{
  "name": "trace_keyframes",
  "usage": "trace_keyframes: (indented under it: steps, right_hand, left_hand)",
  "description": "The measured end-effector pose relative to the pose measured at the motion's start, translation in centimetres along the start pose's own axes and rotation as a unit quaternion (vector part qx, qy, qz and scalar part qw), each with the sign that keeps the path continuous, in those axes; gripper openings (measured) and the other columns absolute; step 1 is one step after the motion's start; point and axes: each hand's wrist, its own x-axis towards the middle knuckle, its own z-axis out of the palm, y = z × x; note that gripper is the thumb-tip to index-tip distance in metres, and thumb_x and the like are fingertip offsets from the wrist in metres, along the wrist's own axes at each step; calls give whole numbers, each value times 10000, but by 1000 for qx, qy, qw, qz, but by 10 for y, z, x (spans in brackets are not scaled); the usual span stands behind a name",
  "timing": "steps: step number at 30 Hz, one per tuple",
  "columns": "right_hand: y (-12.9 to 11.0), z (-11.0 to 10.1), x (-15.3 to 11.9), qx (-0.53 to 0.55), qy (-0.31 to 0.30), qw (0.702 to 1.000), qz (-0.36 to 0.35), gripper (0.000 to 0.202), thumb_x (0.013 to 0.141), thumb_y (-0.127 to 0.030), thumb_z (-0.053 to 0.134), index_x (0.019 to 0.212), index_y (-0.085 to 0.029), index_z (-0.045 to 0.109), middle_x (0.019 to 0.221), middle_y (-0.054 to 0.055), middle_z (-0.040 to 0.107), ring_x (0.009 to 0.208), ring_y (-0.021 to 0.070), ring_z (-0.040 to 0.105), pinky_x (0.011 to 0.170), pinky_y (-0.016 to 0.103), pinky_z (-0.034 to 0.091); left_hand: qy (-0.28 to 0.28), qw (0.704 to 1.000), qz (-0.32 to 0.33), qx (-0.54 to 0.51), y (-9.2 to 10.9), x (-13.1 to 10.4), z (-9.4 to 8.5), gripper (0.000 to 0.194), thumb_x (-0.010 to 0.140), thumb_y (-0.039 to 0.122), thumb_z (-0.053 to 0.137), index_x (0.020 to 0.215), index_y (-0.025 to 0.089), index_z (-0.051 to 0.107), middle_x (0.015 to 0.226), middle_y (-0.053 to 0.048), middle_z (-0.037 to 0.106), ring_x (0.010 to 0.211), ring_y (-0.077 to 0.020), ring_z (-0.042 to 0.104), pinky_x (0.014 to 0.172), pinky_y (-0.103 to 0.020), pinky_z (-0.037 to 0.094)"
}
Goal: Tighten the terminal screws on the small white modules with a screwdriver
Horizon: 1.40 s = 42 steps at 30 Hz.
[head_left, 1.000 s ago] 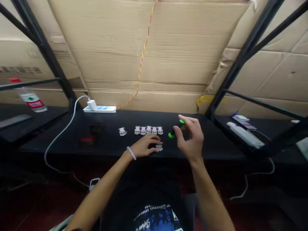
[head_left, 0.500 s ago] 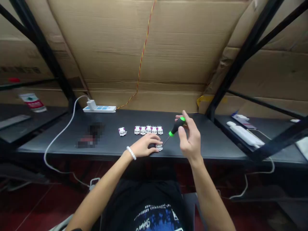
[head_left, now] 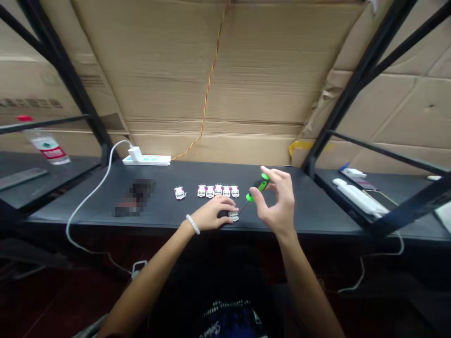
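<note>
My left hand (head_left: pixel 213 213), with a white bracelet at the wrist, closes its fingers around a small white part (head_left: pixel 233 216) at the front of the desk. Something black shows between the thumb and fingers, against that part. A screwdriver (head_left: pixel 260 186) with a black and green handle leans at a slant, its thin shaft reaching down to the white part. My right hand (head_left: pixel 281 202) has thumb and fingers closed on the handle. Behind the left hand stands a row of several white and purple small parts (head_left: pixel 218 190). Another single part (head_left: pixel 179 192) lies to their left.
A power strip (head_left: pixel 151 160) with a white charger (head_left: pixel 135 153) is at the desk's back edge; its white cable (head_left: pixel 92 191) hangs over the front left. A blurred-out object (head_left: pixel 136 197) lies on the left. Black metal frame posts (head_left: pixel 312 162) flank the desk (head_left: pixel 313 213).
My right thumb and fingers have shifted around the screwdriver handle, and the handle appears turned. My left hand and the white part stay in the same place.
</note>
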Motion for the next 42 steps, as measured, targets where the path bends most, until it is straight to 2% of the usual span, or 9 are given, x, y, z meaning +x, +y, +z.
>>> trace_keyframes:
  steps: [3,7,13,18,22,24,30,37,42]
  right_hand:
    - [0,-1,1,-13,13,1000,6,436,937,-318,733,1366,-266,680,1172,97,643,925,226,652,787,407,612]
    - [0,-3,1,42,-44,998,13,495,1035,-245,514,1530,-255,530,1288,121,680,1091,257,674,930,455,589]
    - [0,-1,1,-27,4,999,24,434,960,-321,685,1381,-225,645,1145,108,690,992,258,664,840,423,584]
    - [7,0,-1,54,-41,995,78,528,1050,-281,464,1577,-242,453,1325,128,687,1143,271,678,977,484,578]
    - [2,-2,2,-10,-13,999,36,449,972,-343,650,1409,-244,628,1224,119,655,1038,267,647,842,432,601]
    - [1,-1,2,-32,-2,999,30,446,947,-344,700,1381,-251,655,1161,106,646,970,251,641,809,422,605]
    - [14,3,-5,78,-40,994,70,575,1050,-290,518,1617,-287,425,1339,119,668,1128,261,694,973,478,616]
    - [17,5,-9,98,-48,992,68,571,1067,-307,502,1630,-303,406,1375,119,661,1160,262,709,1007,484,620]
    - [13,3,-8,108,-66,991,48,583,1083,-293,449,1656,-322,348,1407,115,646,1166,260,720,996,478,624]
  left_hand:
    - [1,1000,1,-1,0,0,0,331,953,354,764,1264,240,772,1297,-110,705,1251,-290,611,1140,-480,459]
    - [1,1000,7,-5,-1,0,0,343,955,364,761,1270,230,771,1292,-120,707,1241,-291,618,1134,-485,466]
    - [2,1000,4,0,-2,-1,1,340,945,330,773,1266,220,771,1292,-119,700,1242,-288,614,1131,-473,471]
    - [1,1000,4,5,1,-1,-1,326,950,339,761,1257,230,765,1285,-113,698,1234,-287,616,1129,-478,477]
    - [0,1000,6,2,4,-1,-2,323,953,325,755,1260,224,761,1287,-115,696,1239,-286,618,1134,-474,477]
    - [0,1000,4,4,4,-1,-2,327,955,323,753,1268,228,755,1294,-113,693,1252,-288,611,1143,-476,471]
    - [-4,1000,14,2,3,-1,-1,323,969,313,733,1281,228,743,1300,-113,670,1249,-279,603,1149,-463,471]
    - [-15,1000,19,7,5,-2,-2,261,982,260,691,1234,236,758,1328,-109,636,1298,-279,565,1192,-465,440]
    - [-13,1000,3,-1,4,-2,-2,229,972,326,723,1177,235,772,1324,-107,645,1308,-289,552,1199,-488,427]
